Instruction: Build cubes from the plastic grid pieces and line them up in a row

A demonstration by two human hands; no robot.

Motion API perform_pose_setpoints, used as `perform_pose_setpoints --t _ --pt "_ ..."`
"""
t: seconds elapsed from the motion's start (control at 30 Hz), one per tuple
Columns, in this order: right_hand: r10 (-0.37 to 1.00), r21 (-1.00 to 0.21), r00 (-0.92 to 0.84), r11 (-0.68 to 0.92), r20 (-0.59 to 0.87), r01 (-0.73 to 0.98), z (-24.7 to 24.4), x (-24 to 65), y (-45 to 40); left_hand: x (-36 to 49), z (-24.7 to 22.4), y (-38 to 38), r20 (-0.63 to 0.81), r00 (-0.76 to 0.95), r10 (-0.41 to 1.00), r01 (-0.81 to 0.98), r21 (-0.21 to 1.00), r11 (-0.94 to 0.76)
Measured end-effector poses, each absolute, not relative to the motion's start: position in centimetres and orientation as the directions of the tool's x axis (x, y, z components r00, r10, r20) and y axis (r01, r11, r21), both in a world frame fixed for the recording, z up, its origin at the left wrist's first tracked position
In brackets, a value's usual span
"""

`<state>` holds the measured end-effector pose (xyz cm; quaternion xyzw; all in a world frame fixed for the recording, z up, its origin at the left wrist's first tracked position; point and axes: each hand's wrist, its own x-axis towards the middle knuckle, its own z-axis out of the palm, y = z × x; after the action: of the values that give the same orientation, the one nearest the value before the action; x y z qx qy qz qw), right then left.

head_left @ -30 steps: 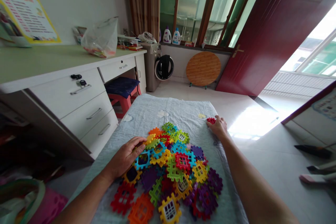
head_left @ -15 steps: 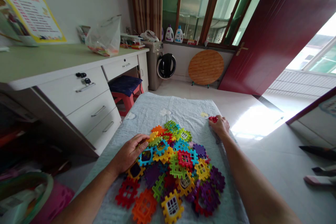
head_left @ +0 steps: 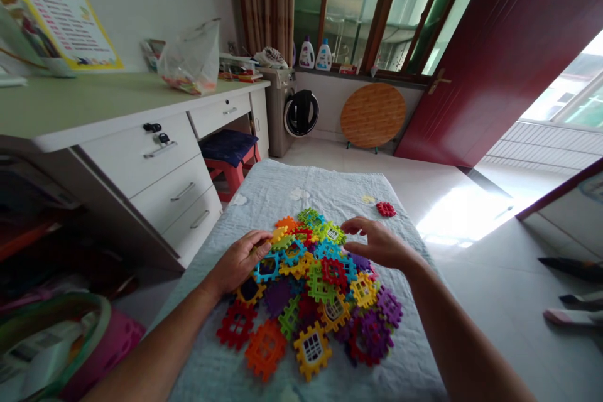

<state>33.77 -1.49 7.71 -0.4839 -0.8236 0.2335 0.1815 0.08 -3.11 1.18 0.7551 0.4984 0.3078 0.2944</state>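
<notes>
Counter (head_left: 400,198): draped in a pale blue, wrinkled cloth (head_left: 325,185) with faint cloud shapes.
Pile (head_left: 306,273): many-coloured notched pieces, heaped mid-counter, between the hands and toward the near edge.
Red piece (head_left: 385,209): near the counter's far right corner, well apart from the pile.
Left hand (head_left: 241,262): at the pile's left side, fingertips by a yellow piece (head_left: 279,235); cannot tell whether its grip pinches it.
Right hand (head_left: 379,244): grip spread, thumb below the fingers, beside a lime piece (head_left: 331,233).
Left side: desk (head_left: 108,91) bearing a plastic bag (head_left: 191,63); stool (head_left: 230,147) partly under it.
Far side: washer (head_left: 281,113), door open; round board (head_left: 373,115) leaning under the window (head_left: 358,6).
Right side: red door (head_left: 499,56), bright sunlight on the floor (head_left: 466,217).
</notes>
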Motion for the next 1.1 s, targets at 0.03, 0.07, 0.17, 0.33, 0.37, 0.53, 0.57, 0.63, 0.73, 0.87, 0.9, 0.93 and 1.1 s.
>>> perform_pose_setpoints --t 0.03,0.07,0.17,0.33,0.37,0.53,0.57,0.63,0.73,0.87,0.9,0.93,1.1 --pt "0.872 -0.553 -0.485 0.437 0.067 0.71 7.9 33.4 -2.1 0.1 1.1 -3.1 0.184 0.308 0.933 0.572 0.748 -0.336" --pt "0.872 -0.535 -0.484 0.44 0.065 0.721 7.8 33.2 -2.5 0.1 1.1 -3.2 0.195 0.303 0.933 0.573 0.745 -0.342" --pt "0.9 -0.459 -0.431 0.41 0.065 0.788 6.9 33.4 -2.8 0.3 1.3 -3.3 0.21 0.289 0.934 0.574 0.743 -0.345" --pt "0.931 -0.507 -0.36 0.34 0.062 0.792 4.5 32.9 -2.4 0.4 1.8 -3.5 0.185 0.279 0.942 0.577 0.752 -0.318" --pt "0.934 -0.505 -0.35 0.337 0.073 0.794 4.1 32.5 -2.4 0.3 1.8 -3.5 0.182 0.28 0.943 0.577 0.753 -0.317" --pt "0.946 -0.544 -0.311 0.308 0.09 0.78 3.1 31.1 -2.3 0.2 1.7 -3.4 0.181 0.291 0.939 0.575 0.751 -0.323" --pt "0.948 -0.577 -0.309 0.295 0.077 0.762 3.0 31.1 -2.3 0.2 1.7 -3.4 0.183 0.291 0.939 0.575 0.751 -0.325" --pt "0.95 -0.639 -0.307 0.268 0.051 0.722 2.9 31.1 -2.2 0.3 1.7 -3.3 0.187 0.294 0.937 0.574 0.75 -0.329" --pt "0.956 -0.688 -0.291 0.231 0.03 0.688 2.9 31.2 -2.2 0.4 1.7 -3.3 0.189 0.306 0.933 0.567 0.751 -0.338" --pt "0.956 -0.626 -0.291 0.25 0.038 0.738 3.0 30.9 -2.3 0.4 1.7 -3.2 0.191 0.313 0.931 0.566 0.75 -0.344" --pt "0.955 -0.595 -0.292 0.263 0.049 0.759 3.0 30.7 -2.4 0.4 1.7 -3.2 0.192 0.312 0.93 0.566 0.749 -0.345" --pt "0.955 -0.568 -0.291 0.271 0.057 0.777 3.1 30.6 -2.4 0.4 1.7 -3.2 0.194 0.31 0.931 0.567 0.748 -0.345" --pt "0.957 -0.596 -0.288 0.243 0.021 0.765 3.1 29.9 -2.7 0.5 1.8 -3.3 0.201 0.305 0.931 0.568 0.747 -0.347"
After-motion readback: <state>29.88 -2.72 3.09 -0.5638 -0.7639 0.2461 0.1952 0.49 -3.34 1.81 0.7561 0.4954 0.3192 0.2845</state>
